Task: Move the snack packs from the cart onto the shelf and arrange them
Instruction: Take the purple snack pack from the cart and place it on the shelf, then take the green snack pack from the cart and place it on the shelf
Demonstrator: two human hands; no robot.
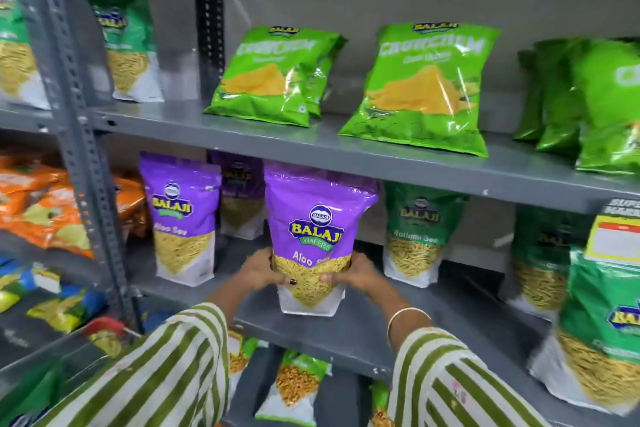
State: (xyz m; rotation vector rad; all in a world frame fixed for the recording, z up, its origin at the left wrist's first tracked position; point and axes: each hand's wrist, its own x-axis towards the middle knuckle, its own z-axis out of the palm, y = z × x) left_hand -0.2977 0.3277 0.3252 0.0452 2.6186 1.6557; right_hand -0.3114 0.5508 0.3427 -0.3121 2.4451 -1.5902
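Aloo Sev pack [313, 236], purple Balaji pouch, centre of frame, upright on the middle shelf [363, 329], base at or just on the board near the front edge; contact not fully clear. Long axis vertical, top edge reaching up to the underside of the upper shelf [346, 146]. Left hand [259, 270] clamps the pack's lower left side, right hand [356, 276] the lower right side; both grips pressed around the pouch, thumbs on the front, other fingers hidden behind. Pack sits straight between the two hands, both equally near, so neither leads.

Second Aloo Sev pack [181, 222] stands to the left of the held one, apart from it, a third purple pack [240, 198] further back between them. Ratlami Sev pack [417, 232], green, stands to the right, deeper on the shelf. Crunchem packs [420, 87] lie on the upper shelf.

Judgement: placing step, nearly done for this pack. Next move likely a push straight back, away from the hands, to line the face up with the purple neighbour at left. Risk: tall soft pouch tips forward on release.
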